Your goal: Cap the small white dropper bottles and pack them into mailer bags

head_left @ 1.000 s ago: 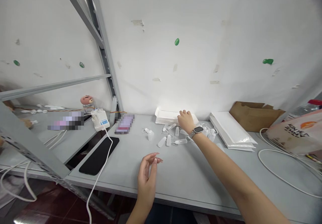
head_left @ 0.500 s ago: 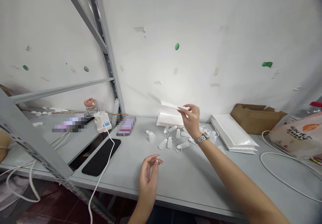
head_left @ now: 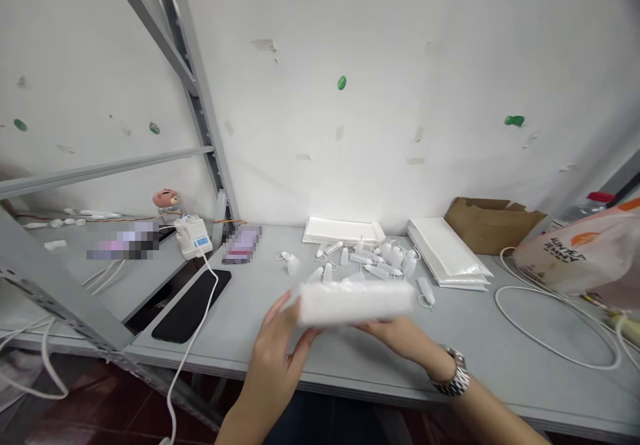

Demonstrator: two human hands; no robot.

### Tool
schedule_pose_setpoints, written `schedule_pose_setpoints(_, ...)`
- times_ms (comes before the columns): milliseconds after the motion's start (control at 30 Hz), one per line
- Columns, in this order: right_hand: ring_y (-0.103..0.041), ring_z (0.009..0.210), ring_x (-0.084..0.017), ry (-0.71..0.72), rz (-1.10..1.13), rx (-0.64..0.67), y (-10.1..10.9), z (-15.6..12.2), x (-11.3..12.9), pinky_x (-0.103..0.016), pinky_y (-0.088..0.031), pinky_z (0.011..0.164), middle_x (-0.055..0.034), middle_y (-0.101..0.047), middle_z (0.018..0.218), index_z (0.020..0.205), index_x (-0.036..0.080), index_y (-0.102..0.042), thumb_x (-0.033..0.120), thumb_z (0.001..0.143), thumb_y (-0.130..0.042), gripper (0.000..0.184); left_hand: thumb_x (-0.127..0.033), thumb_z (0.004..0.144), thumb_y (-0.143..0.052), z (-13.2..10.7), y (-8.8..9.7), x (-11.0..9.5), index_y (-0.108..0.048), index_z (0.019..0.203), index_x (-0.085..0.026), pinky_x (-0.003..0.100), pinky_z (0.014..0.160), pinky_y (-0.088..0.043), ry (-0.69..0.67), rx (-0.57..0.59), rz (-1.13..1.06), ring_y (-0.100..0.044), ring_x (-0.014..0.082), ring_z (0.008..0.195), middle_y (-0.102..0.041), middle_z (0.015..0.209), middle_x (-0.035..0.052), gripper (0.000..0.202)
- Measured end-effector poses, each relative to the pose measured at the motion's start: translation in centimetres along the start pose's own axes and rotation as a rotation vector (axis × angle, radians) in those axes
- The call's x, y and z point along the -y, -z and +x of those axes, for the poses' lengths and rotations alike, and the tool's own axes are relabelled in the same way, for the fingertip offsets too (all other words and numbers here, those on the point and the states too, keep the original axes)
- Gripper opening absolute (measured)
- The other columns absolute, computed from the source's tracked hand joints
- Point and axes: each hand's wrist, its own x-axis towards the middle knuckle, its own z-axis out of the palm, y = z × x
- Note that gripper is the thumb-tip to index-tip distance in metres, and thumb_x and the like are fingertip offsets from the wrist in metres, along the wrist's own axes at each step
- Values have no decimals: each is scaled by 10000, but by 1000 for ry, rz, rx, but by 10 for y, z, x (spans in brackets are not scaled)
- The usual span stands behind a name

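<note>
A white flat rectangular packet (head_left: 356, 302), smeared by motion, is held level above the front of the shelf. My left hand (head_left: 273, 351) grips its left end, with the thumb below the near edge. Under its right part is my right hand (head_left: 395, 339), closed on the near edge, with most of its fingers hidden. Just behind the packet lie several small translucent squeeze bottles (head_left: 376, 271) with strap caps, some partly covered by it. A stack of similar white flat pieces (head_left: 343, 230) rests against the wall.
A thicker stack of glossy white packets (head_left: 447, 251) lies right, before a brown cardboard box (head_left: 493, 228). Far right are a printed plastic bag (head_left: 570, 251) and a looped white cable (head_left: 500, 291). On the left are a black phone (head_left: 190, 308), a power strip (head_left: 193, 238) and a metal post (head_left: 200, 91).
My right hand has brought the white packet down and toward me from near the wall. My left hand has moved up and taken its left end. The view has shifted slightly.
</note>
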Motion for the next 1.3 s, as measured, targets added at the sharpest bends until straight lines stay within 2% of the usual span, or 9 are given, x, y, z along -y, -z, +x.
schedule_pose_setpoints(100, -550, 957, -216, -18, -204, -144, 21, -20, -17, -365, -445, 848, -82, -572, 1058, 1050, 250, -629, 386, 825, -500, 293, -197, 752, -556, -2, 3, -3, -674, 1032, -296, 376, 871, -462, -60, 230, 32, -640, 252, 908, -697, 968, 61, 319)
schedule_pose_setpoints(267, -550, 844, -273, -274, -893, -650, 67, -48, -53, -410, -427, 773, -174, -555, 955, 1058, 113, -586, 384, 846, -464, 365, -166, 754, -517, -9, 5, 3, -610, 1132, -344, 383, 845, -443, -158, 230, 336, -638, 263, 904, -690, 1008, 40, 428)
schedule_pose_setpoints(367, -540, 845, -299, -405, -1210, -632, 74, -53, -64, -386, -411, 713, -186, -559, 888, 990, 106, -597, 422, 848, -467, 370, -204, 720, -573, -19, 0, 22, -674, 1029, -308, 447, 877, -412, -181, 232, 507, -645, 293, 839, -701, 934, 87, 341)
schedule_pose_setpoints(467, -543, 814, -276, -481, -1294, -548, 72, -48, -65, -341, -397, 653, -174, -560, 879, 896, 119, -609, 391, 871, -438, 322, -360, 684, -647, -29, -11, 35, -692, 976, -266, 476, 865, -415, -179, 343, 668, -631, 328, 878, -688, 960, 128, 311)
schedule_pose_setpoints(600, -542, 848, -259, -544, -1256, -510, 71, -43, -63, -315, -385, 650, -155, -565, 913, 880, 115, -603, 273, 870, -448, 221, -627, 622, -609, -25, -29, 30, -587, 1166, -192, 508, 975, -331, -105, 525, 867, -494, 360, 1141, -572, 1209, 173, 697)
schedule_pose_setpoints(800, -547, 894, -252, -563, -1125, -522, 72, -50, -63, -307, -390, 671, -135, -569, 938, 904, 118, -588, 263, 861, -447, 207, -793, 503, -520, -6, -51, 28, -283, 1384, -144, 560, 1041, -180, 36, 693, 880, -259, 371, 1310, -305, 1422, 207, 1119)
schedule_pose_setpoints(967, -554, 884, -263, -502, -1039, -573, 71, -50, -66, -335, -415, 705, -136, -578, 922, 868, 121, -588, 249, 839, -460, 183, -785, 601, -438, -10, -58, 39, -238, 1393, -114, 593, 1042, -113, 54, 631, 837, -217, 360, 1329, -279, 1427, 225, 1057)
schedule_pose_setpoints(1133, -597, 804, -218, -321, -679, -687, 63, -52, -44, -332, -460, 700, -112, -608, 915, 851, 155, -567, 316, 789, -520, 179, -762, 653, -407, -10, -58, 49, -234, 1389, -128, 575, 1053, -120, -25, 572, 802, -266, 330, 1313, -336, 1407, 197, 987)
schedule_pose_setpoints(1300, -607, 629, -150, -310, -189, -372, 37, -50, -15, -281, -477, 609, -27, -658, 749, 841, 195, -549, 369, 786, -528, 183, -715, 692, -427, -11, -57, 54, -213, 1396, -171, 560, 1064, -131, -108, 545, 775, -295, 303, 1300, -380, 1387, 154, 915)
